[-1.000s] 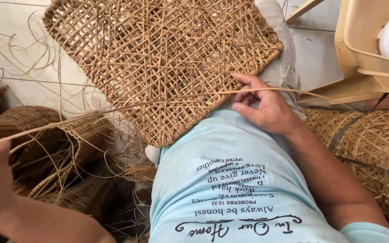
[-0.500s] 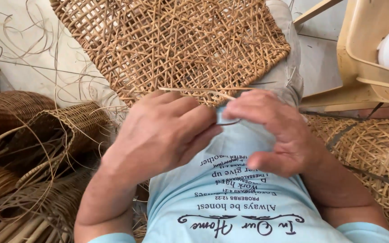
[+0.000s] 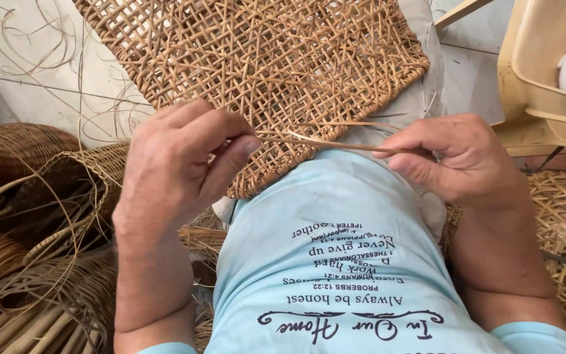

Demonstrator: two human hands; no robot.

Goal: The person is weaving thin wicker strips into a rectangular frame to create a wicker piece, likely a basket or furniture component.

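Both hands pinch one thin rattan strip (image 3: 325,142), left hand (image 3: 178,170) and right hand (image 3: 456,160) at its ends, just over the woven panel (image 3: 257,65) on the lap; it seems light, springy, best gripped near the weave.

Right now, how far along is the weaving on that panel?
Done: most of the woven rattan panel shows a filled open lattice. In hand: left hand and right hand pinch one rattan strip stretched between them at the panel's near edge. Left: loose strand ends still stick out there, and loose strands lie on the floor.
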